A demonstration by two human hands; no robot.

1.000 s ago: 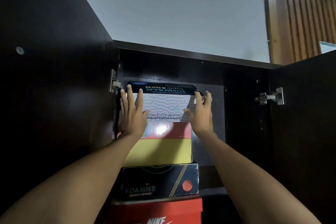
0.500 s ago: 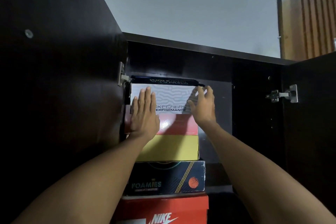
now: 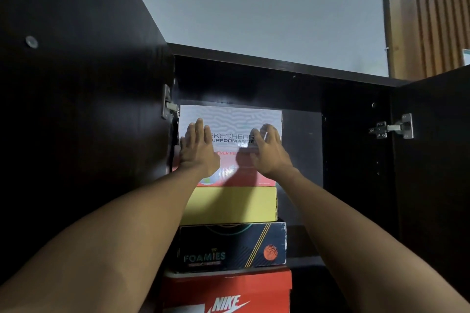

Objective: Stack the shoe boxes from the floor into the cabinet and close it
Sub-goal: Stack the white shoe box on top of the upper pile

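Observation:
A stack of shoe boxes fills the left side of the dark cabinet (image 3: pixel 279 68). On top sits a white Skechers box (image 3: pixel 229 119), close under the cabinet's top panel. Below it come a red box (image 3: pixel 244 175), a yellow box (image 3: pixel 231 204), a dark Foamies box (image 3: pixel 231 246) and a red Nike box (image 3: pixel 229 290). My left hand (image 3: pixel 198 150) presses flat on the white box's front, fingers straight. My right hand (image 3: pixel 269 152) touches the same front at its right side with fingers loosely bent.
Both cabinet doors stand open: the left door (image 3: pixel 76 109) fills the left of the view, the right door (image 3: pixel 437 160) the right edge. Metal hinges (image 3: pixel 391 127) show on each side. The cabinet's right half (image 3: pixel 351 160) is dark. A wooden slatted panel (image 3: pixel 432 12) rises behind.
The white box has slid deeper in; its dark lid edge no longer shows. Both hands have come down from its top edge onto its front face.

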